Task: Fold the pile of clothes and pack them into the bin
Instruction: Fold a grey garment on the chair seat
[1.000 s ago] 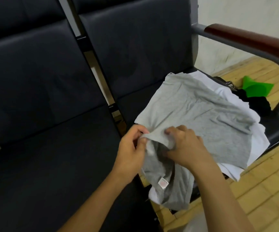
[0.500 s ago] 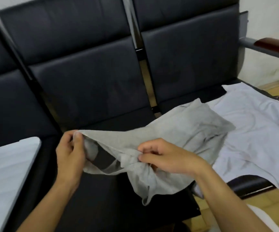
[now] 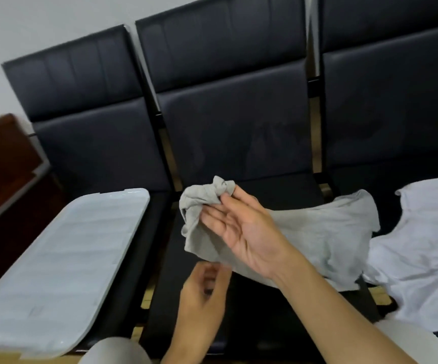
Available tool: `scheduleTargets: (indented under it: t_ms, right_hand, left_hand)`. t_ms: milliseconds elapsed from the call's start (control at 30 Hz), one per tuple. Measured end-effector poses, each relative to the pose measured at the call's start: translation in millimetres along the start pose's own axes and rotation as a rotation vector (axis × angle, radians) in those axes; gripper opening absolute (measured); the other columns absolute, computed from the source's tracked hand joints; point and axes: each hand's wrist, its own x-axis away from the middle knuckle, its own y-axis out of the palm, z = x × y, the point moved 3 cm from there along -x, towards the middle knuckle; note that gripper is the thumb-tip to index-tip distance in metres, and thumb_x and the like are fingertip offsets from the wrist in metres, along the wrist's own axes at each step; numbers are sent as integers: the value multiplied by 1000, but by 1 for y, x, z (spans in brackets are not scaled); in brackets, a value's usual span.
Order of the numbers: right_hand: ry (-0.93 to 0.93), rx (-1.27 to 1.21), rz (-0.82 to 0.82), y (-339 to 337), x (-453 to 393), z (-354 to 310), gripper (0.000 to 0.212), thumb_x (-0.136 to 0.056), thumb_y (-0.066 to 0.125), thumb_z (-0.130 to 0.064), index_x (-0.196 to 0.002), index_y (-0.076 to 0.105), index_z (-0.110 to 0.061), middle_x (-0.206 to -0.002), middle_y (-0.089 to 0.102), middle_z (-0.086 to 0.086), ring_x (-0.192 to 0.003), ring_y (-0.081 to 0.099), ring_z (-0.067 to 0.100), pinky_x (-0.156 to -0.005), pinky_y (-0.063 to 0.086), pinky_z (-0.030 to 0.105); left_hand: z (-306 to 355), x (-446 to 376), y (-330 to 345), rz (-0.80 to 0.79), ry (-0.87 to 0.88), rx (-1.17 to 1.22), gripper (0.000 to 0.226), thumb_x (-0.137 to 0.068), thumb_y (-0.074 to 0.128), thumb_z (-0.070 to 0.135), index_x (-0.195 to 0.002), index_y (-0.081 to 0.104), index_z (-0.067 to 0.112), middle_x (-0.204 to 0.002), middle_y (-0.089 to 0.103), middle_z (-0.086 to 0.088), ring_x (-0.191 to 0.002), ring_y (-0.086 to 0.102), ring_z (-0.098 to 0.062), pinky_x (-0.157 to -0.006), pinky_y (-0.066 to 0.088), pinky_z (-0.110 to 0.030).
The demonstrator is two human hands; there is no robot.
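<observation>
A grey T-shirt (image 3: 323, 232) trails across the middle black seat (image 3: 278, 190) towards the right seat. My right hand (image 3: 241, 229) is raised palm-up over the middle seat and pinches a bunched end of the shirt at its upper fingertips, the other fingers nearly straight. My left hand (image 3: 204, 292) is blurred, with curled fingers just under the shirt's lower edge; whether it grips the cloth is unclear. The white plastic bin (image 3: 68, 258), seen as a ribbed top surface, lies on the left seat.
A white garment (image 3: 423, 248) is spread on the right seat, partly under the grey shirt. Black padded backrests (image 3: 228, 114) run behind all the seats. A dark wooden piece of furniture (image 3: 2, 164) stands at the far left.
The view has swung left, bringing the bin fully in. My right hand has lifted the bunched grey shirt and turned palm-up. My left hand has dropped from the shirt's left edge to beneath it.
</observation>
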Motion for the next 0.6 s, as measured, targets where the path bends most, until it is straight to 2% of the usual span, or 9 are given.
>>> scheduleTargets:
  t_ms: [67, 167, 267, 333, 400, 467, 533, 600]
  right_hand:
    - [23, 1, -27, 11, 0, 10, 26, -104, 40, -6, -121, 61, -6, -115, 72, 15, -111, 68, 23, -91, 57, 30]
    - [26, 18, -53, 20, 1, 17, 26, -104, 40, -5, -118, 62, -7, -112, 73, 13, -109, 69, 22, -95, 55, 31]
    - [-32, -25, 9, 13, -3, 10, 26, -103, 41, -4, -123, 59, -4, -118, 70, 18, -112, 68, 26, -94, 56, 34]
    - [-54, -35, 40, 9, -5, 2, 25, -103, 42, -3, -121, 60, -4, -118, 69, 20, -111, 68, 28, -91, 58, 34]
    - [-51, -12, 33, 8, -3, -3, 25, -103, 41, -3, -119, 60, -3, -118, 69, 21, -111, 68, 29, -91, 58, 36]
    - [-35, 16, 26, 7, -2, -4, 24, -103, 41, -2, -116, 61, -1, -117, 69, 22, -110, 68, 30, -91, 58, 37]
    - [-30, 46, 37, 5, -1, -5, 22, -102, 43, -1, -115, 60, 2, -117, 69, 23, -111, 68, 31, -92, 57, 37]
    - [-57, 66, 79, 0, 0, -10, 17, -99, 48, -1, -113, 59, 1, -120, 67, 25, -111, 68, 30, -95, 56, 38]
  left_hand:
    - [10, -2, -5, -38, 35, 45, 36, -86, 53, 50, -104, 69, 23, -95, 74, 8, -90, 69, -6, -78, 53, -21]
    - [25, -6, -23, 140, 121, 156, 26, -102, 46, 21, -100, 71, 16, -94, 74, 3, -93, 69, -11, -81, 55, -22]
    - [29, -12, -44, 372, 184, 177, 14, -93, 60, 27, -93, 62, 13, -83, 66, -1, -81, 64, -18, -72, 52, -20]
    - [30, -17, -47, 352, 190, 180, 27, -83, 73, 24, -100, 54, 16, -84, 57, -2, -77, 59, -14, -66, 51, -17]
    - [29, -21, -39, 213, 218, 103, 35, -82, 76, 24, -110, 56, 23, -94, 60, 1, -85, 63, -10, -72, 54, -22]
    - [31, -22, -28, 129, 248, 31, 20, -89, 67, 29, -108, 63, 26, -100, 65, 1, -93, 66, -14, -78, 56, -31]
    - [35, -22, -23, 183, 248, 89, 11, -97, 56, 25, -100, 66, 22, -93, 68, 0, -85, 66, -12, -72, 54, -28]
    - [38, -20, -25, 279, 252, 146, 16, -101, 49, 19, -96, 65, 16, -85, 67, 0, -76, 63, -7, -64, 50, -17]
